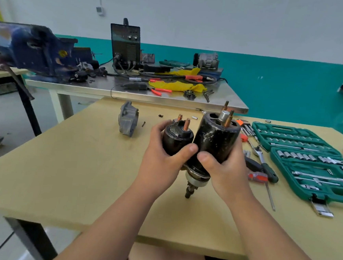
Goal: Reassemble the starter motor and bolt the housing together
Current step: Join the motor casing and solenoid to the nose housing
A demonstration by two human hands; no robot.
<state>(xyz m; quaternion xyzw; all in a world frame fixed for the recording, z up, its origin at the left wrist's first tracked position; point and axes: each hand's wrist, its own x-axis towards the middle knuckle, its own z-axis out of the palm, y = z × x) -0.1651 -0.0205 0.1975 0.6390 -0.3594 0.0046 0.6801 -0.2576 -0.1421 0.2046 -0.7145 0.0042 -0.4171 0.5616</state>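
I hold the starter motor upright above the wooden table [81, 163]. My left hand [162, 160] wraps the smaller black solenoid [177, 139], which has copper studs on top. My right hand [225, 167] grips the larger black motor body [215, 137]; two through-bolts and a silver shaft end stick up from it. The pinion shaft [192, 185] points down between my wrists. A grey cast nose housing [128, 118] lies on the table to the far left of my hands, apart from the motor. Small loose bolts [143, 124] lie near it.
An open green socket set case [307, 161] fills the table's right side, with a ratchet [263, 159], a red-handled screwdriver [259, 176] and hex keys beside it. Behind stands a steel bench [128, 94] with a blue vise, a welder, pliers and yellow rags.
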